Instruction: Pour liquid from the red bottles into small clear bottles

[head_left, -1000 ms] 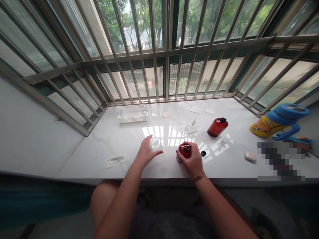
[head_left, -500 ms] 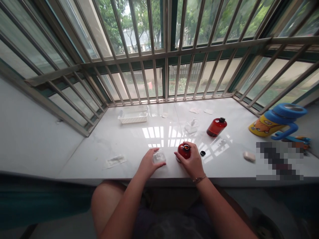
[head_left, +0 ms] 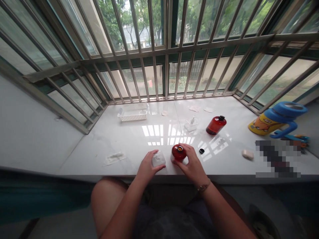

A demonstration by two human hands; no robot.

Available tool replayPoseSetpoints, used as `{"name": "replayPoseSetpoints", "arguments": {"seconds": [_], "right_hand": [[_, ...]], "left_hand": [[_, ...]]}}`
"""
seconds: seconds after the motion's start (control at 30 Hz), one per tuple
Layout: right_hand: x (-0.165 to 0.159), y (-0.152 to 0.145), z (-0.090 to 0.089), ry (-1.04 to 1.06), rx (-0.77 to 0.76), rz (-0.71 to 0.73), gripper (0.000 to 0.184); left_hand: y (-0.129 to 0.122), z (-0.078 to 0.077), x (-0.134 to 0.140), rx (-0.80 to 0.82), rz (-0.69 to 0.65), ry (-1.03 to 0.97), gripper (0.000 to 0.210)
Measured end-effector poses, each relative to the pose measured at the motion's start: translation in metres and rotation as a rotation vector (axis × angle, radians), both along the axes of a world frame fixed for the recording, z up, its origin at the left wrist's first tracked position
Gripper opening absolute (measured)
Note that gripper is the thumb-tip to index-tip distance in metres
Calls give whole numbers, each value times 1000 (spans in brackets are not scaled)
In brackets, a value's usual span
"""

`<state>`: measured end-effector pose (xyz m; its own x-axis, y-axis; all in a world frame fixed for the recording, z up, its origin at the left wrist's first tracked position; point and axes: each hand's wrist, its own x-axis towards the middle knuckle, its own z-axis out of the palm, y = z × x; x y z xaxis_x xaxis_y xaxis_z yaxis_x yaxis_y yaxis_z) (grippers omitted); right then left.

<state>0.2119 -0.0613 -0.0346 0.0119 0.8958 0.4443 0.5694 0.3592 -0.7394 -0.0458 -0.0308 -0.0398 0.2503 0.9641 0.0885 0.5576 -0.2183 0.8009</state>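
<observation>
My left hand [head_left: 149,165] grips a small clear, square-sided container [head_left: 159,159] near the table's front edge, thumb and fingers on either side of it. Just to the right, my right hand [head_left: 190,162] is wrapped round a red translucent bottle [head_left: 177,153]. The bottle has no cap on and its round mouth faces up. A small gap separates bottle and container. A black cap [head_left: 201,151] lies on the table to the right of my right hand. What the clear container holds I cannot make out.
A second red bottle [head_left: 216,125], capped in black, stands farther back. Near it is a clear dispenser piece [head_left: 191,124]. A white basket [head_left: 134,113] sits at the back left, a crumpled tissue [head_left: 115,159] at left. On the right are a blue-yellow jug [head_left: 269,121] and a pale block [head_left: 248,154].
My right hand has brought the red bottle left, closer to the clear container. The left hand stays in nearly the same place, still holding the container.
</observation>
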Motion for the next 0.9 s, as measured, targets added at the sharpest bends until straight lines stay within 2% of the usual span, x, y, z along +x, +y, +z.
{"name": "replayPoseSetpoints", "arguments": {"seconds": [0.07, 0.13, 0.23, 0.33, 0.43, 0.5, 0.6, 0.7, 0.83, 0.9], "right_hand": [[-11, -3, -5, 24, 31, -110, 75], [-18, -6, -10, 49, 39, -144, 88], [-14, -7, -15, 112, -33, 9, 100], [3, -3, -18, 189, -152, 210, 94], [16, 5, -23, 265, -258, 292, 88], [16, 9, -29, 300, -276, 261, 84], [8, 11, -41, 302, -182, 102, 83], [1, 6, -48, 306, -111, 41, 92], [1, -1, -46, 318, -192, 225, 90], [2, -2, -45, 311, -232, 242, 86]], "left_hand": [[0, 0, 0, -1, 5, -1, 69], [0, -1, 1, 2, 11, 0, 69], [0, -1, 1, -4, 9, 6, 70], [0, 0, -1, -15, -5, 7, 72], [-1, 0, -4, -38, -19, -1, 75], [-2, -1, -6, -88, -3, -16, 87], [-3, -4, -7, -165, 45, -45, 105], [-4, -7, -7, -172, 66, -52, 98], [-5, -6, -10, -176, 63, -18, 83], [-6, -3, -12, -171, 45, -12, 78]]}}
